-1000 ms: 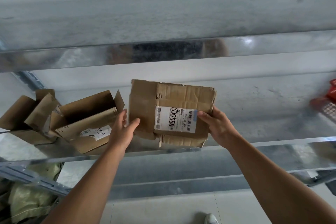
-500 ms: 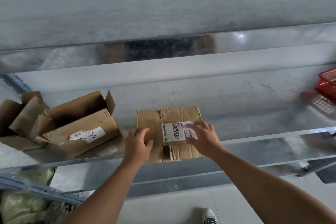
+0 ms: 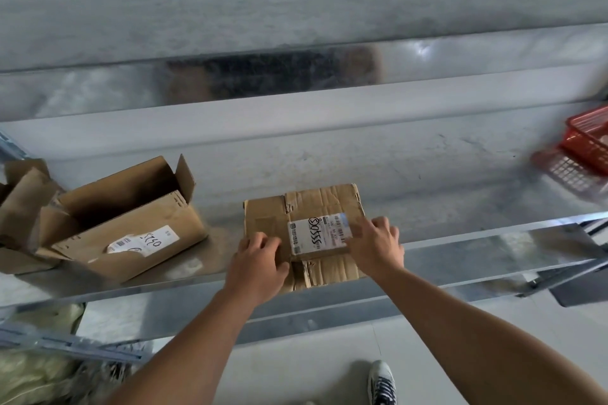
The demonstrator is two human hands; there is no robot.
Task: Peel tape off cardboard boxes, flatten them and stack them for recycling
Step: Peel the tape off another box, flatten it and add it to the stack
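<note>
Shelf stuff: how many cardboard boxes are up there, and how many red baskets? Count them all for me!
Flattened cardboard box: 1
Open cardboard boxes: 2 (labelled open box, left-edge open box, partly cut off)
Red basket: 1 (the paler red below may be its reflection)
Total: 4

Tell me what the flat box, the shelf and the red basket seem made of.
The flat box: brown corrugated cardboard, matt, creased, with torn edges; a white paper label is stuck on it. The shelf: apparently galvanised sheet metal, grey, shiny enough to show blurred reflections. The red basket: probably plastic, given its grid walls; too blurred to exclude coated wire.
</note>
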